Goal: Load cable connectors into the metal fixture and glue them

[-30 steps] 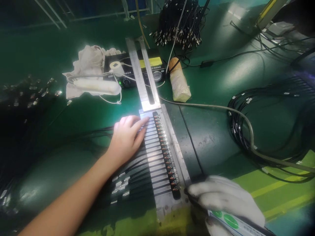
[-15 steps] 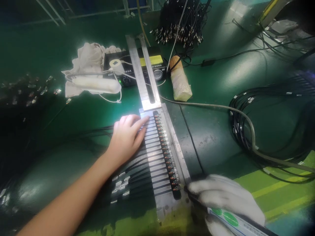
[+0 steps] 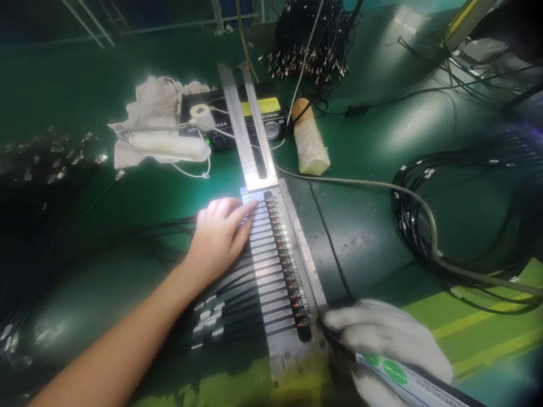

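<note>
A slotted metal fixture [image 3: 272, 265] lies lengthwise before me. Black wires [image 3: 237, 305] run in its slots, their stripped ends with metal terminals [image 3: 292, 271] lined up over a dark channel. My bare left hand [image 3: 218, 229] lies over its upper left edge, fingers stretched, the index fingertip on the plate near the top slots. At the fixture's lower right, my right hand [image 3: 386, 339], in a white glove with greyed fingertips, grips a pen-like tool [image 3: 407, 376] with a white, green-spotted label. The tool's tip is dark and hard to make out beside the fixture edge.
Beyond the fixture, a metal bar frame [image 3: 235, 124] leans over a black control box [image 3: 218, 138]. A white cloth [image 3: 155, 102], a wrapped wooden-handled block [image 3: 311, 144] and wire bundles [image 3: 311, 39] lie around. A grey cable [image 3: 365, 182] crosses to coiled black wires [image 3: 409, 209] on the right.
My right hand and the tool have shifted very slightly to the left. The left hand and the fixture hold the same place.
</note>
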